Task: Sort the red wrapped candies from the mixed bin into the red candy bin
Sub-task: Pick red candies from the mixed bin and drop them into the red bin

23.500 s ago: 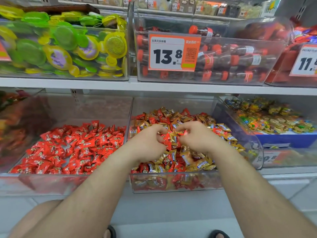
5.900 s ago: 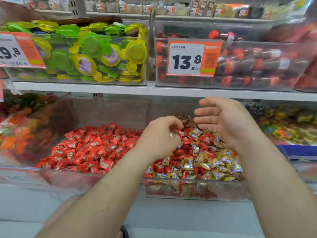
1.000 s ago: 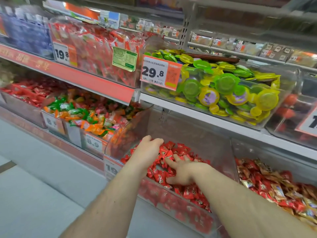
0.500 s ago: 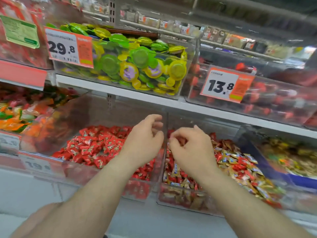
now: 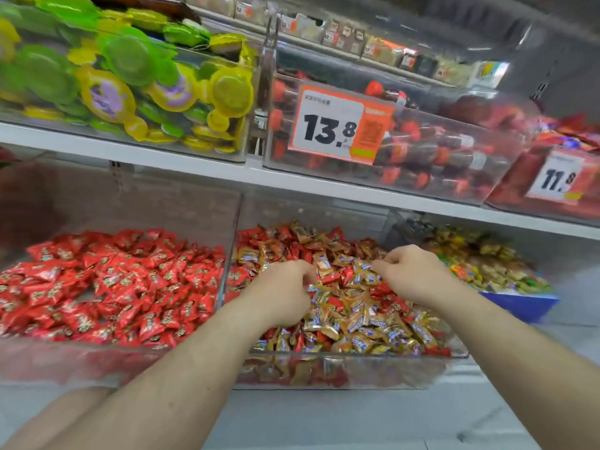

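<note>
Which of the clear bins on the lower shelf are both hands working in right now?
The middle one, the mixed bin: it holds gold and red candies together, and the left hand and right hand are over it. The red candy bin beside it holds only red.

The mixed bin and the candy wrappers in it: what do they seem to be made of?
The mixed bin looks like clear hard plastic: the candies show through its glossy front wall. The gold wrappers seem to be metallic foil or film, since they glint and crinkle. The red wrappers look like shiny plastic film, though blur leaves this uncertain.
</note>
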Demonstrator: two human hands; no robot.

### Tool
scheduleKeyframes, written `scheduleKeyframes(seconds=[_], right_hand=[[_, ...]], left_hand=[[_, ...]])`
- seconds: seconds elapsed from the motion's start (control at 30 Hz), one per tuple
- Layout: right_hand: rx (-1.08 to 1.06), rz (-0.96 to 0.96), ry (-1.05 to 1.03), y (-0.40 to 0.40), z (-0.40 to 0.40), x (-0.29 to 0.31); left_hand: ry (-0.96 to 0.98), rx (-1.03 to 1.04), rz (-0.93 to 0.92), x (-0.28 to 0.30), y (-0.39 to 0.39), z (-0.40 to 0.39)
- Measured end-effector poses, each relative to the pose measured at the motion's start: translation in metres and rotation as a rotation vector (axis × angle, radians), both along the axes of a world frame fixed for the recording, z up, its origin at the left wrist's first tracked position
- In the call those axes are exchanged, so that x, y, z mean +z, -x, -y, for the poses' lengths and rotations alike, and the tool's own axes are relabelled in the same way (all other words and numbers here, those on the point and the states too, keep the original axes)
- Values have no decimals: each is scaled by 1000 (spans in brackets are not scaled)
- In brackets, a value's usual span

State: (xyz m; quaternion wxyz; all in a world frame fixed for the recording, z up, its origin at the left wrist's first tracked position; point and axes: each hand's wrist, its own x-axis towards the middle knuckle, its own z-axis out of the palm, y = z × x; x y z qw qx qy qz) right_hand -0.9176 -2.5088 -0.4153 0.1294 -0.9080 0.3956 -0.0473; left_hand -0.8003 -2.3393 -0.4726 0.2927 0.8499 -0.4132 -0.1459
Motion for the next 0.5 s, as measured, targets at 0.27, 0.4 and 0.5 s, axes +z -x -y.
scheduleKeyframes(seconds=[0.27,0.4,0.5], right_hand=[[-103,-333,120,-16,21,-16],[14,-432,-4,-29,4,-22],[71,-304,-100,-28,-3,-27]], left_hand=[[-331,-106,31,-6,9,4],[-385,24,202,-3,3,-3],[-362,129,286,-6,-1,-8]])
